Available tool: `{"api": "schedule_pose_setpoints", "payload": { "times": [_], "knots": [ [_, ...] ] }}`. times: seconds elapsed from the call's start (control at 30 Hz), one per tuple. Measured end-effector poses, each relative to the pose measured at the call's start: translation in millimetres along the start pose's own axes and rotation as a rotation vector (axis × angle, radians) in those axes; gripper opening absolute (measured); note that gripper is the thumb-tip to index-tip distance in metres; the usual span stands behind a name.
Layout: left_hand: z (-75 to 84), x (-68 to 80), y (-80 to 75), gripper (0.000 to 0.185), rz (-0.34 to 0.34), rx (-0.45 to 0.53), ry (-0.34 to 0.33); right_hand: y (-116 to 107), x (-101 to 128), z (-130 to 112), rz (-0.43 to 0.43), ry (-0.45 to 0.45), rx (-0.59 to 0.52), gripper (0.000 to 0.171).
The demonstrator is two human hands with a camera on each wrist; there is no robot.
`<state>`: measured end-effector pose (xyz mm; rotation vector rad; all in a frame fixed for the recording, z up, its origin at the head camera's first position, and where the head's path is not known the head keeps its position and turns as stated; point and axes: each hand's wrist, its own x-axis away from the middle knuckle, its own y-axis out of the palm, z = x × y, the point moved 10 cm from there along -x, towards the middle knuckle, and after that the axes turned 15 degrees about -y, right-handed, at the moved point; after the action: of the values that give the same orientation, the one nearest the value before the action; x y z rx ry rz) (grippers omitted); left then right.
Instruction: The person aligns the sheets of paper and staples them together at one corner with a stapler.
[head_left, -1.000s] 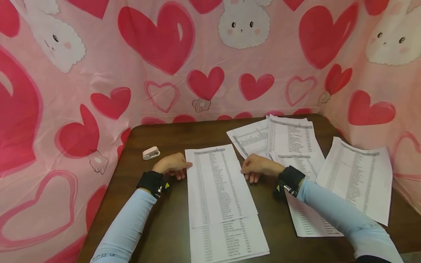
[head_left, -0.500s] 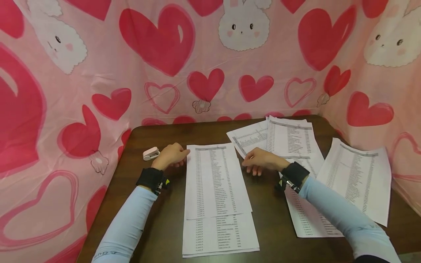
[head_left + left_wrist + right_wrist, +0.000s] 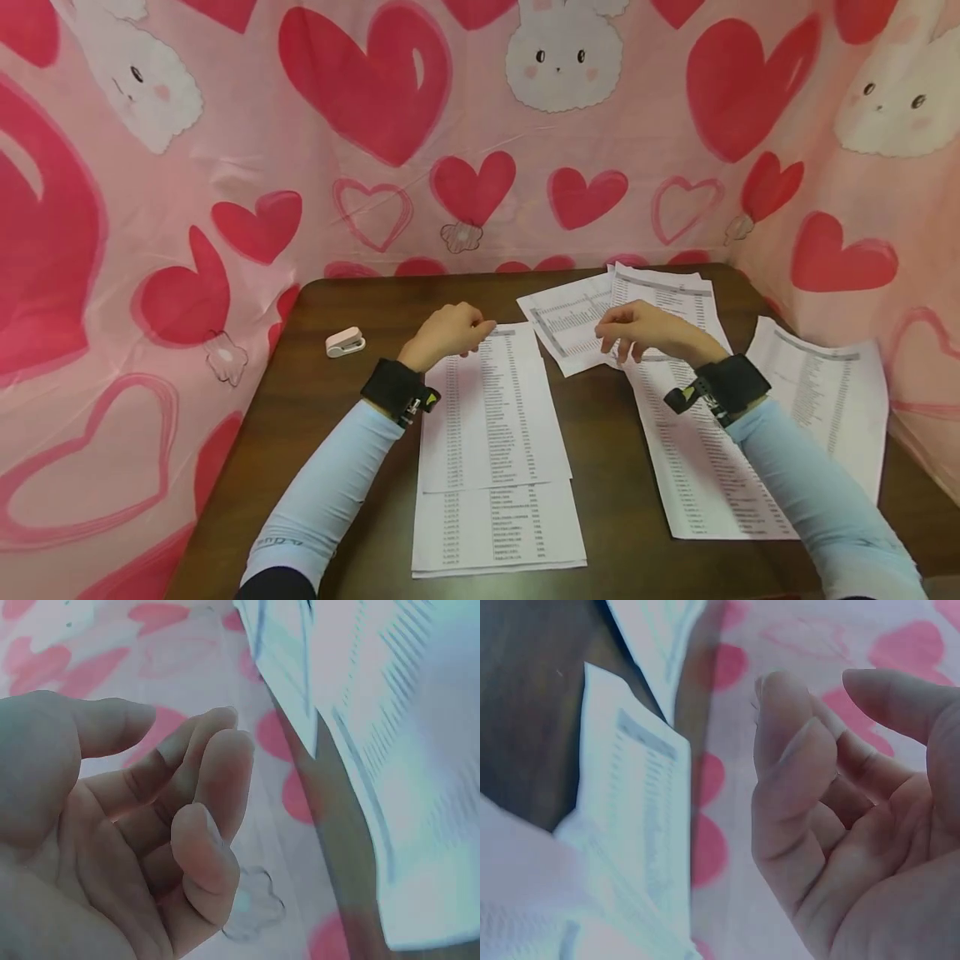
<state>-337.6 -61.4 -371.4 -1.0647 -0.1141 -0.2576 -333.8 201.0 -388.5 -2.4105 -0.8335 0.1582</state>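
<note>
A stack of printed sheets [image 3: 491, 433] lies at the middle of the table, its top sheet set higher than the ones beneath. My left hand [image 3: 450, 333] hovers over the far end of that stack, fingers loosely bent. In the left wrist view its fingers [image 3: 225, 780] hold nothing. Over the sheets on the right side [image 3: 697, 450] hangs my right hand [image 3: 648, 330], also loosely bent; the right wrist view has nothing between thumb and fingers [image 3: 791, 772]. The right arm covers part of those sheets.
A small white and pink stapler [image 3: 345, 342] stands left of the stack on the dark wooden table [image 3: 367, 450]. A slanted sheet [image 3: 573, 321] lies at the back, and another sheet [image 3: 817, 408] curls up at the right edge. Behind hangs a pink heart-patterned cloth [image 3: 480, 125].
Both hands have left the sides of the middle stack and risen, moving right: the left over the stack's far end, the right over the right-hand sheets. Earlier, the stack slid slightly away and left.
</note>
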Motion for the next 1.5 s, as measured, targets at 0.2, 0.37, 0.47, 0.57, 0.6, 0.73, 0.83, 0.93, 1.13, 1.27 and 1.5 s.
{"api": "schedule_pose_setpoints", "payload": {
  "times": [0.2, 0.37, 0.47, 0.57, 0.6, 0.73, 0.83, 0.93, 1.13, 1.27, 1.5],
  "knots": [
    [38.4, -3.2, 10.5, 0.034, 0.002, -0.003, 0.051, -34, 25, -2, 0.079, -0.013, 0.038, 0.036],
    [61.6, -0.9, 20.9, 0.034, -0.007, -0.001, 0.094, -57, 46, 4, 0.141, -0.007, 0.03, 0.033],
    [74.9, -1.1, 24.4, 0.035, -0.004, -0.009, 0.115, -70, 55, 8, 0.177, -0.001, 0.032, 0.032],
    [86.2, -1.8, 28.6, 0.034, 0.002, -0.032, 0.131, -79, 62, 13, 0.196, 0.015, 0.057, 0.032],
    [89.3, -1.7, 30.1, 0.033, 0.003, -0.043, 0.135, -81, 65, 16, 0.199, 0.021, 0.065, 0.032],
    [102.5, 0.4, 36.4, 0.033, 0.011, -0.069, 0.152, -87, 75, 24, 0.224, 0.03, 0.072, 0.026],
    [114.9, 3.5, 40.1, 0.032, 0.027, -0.081, 0.166, -91, 82, 31, 0.245, 0.03, 0.047, 0.019],
    [129.7, 7.7, 45.2, 0.031, 0.042, -0.084, 0.192, -95, 90, 36, 0.246, 0.024, 0.041, 0.016],
    [162.9, 16.0, 68.3, 0.03, 0.018, -0.091, 0.286, -110, 135, 52, 0.281, 0.083, 0.066, 0.018],
    [174.2, 17.9, 84.1, 0.03, -0.014, -0.096, 0.304, -121, 167, 65, 0.316, 0.114, 0.089, 0.023],
    [178.5, 15.8, 91.7, 0.029, -0.006, -0.086, 0.292, -131, 175, 82, 0.319, 0.159, 0.115, 0.025]
  ]
}}
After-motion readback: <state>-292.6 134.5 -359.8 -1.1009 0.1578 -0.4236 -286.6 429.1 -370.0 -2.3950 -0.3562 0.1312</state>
